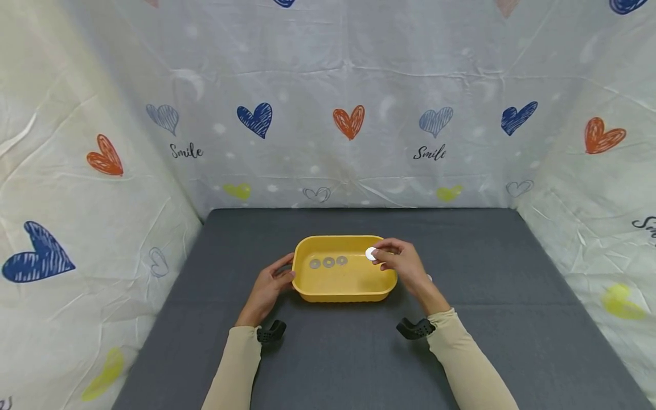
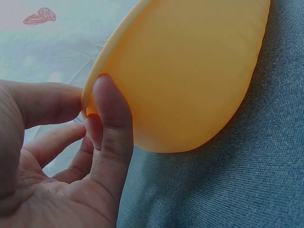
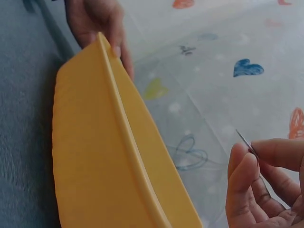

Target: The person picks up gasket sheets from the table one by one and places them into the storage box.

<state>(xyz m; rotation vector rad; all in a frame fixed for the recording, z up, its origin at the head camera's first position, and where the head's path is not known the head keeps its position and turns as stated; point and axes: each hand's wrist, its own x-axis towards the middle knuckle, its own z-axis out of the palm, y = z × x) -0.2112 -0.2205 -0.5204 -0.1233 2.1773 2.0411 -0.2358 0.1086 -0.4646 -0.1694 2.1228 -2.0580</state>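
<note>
A yellow plastic basin [image 1: 344,297] stands on the dark cloth in the middle of the head view. Three flat metal washers [image 1: 328,262] lie in a row on its floor, toward the left. My left hand [image 1: 269,289] grips the basin's left end, and the left wrist view shows the thumb [image 2: 114,107] and fingers at the rim. Over the basin's right side, my right hand [image 1: 402,265] pinches another washer [image 1: 370,254] between thumb and fingertips. This held washer appears edge-on in the right wrist view, above the rim.
Just beyond my right wrist, a small pale round piece [image 1: 429,278] shows on the dark cloth-covered table [image 1: 338,353], mostly hidden by the arm. White curtains [image 1: 307,159] printed with hearts enclose the table at the back and both sides. Each wrist carries a black camera mount [image 1: 271,331].
</note>
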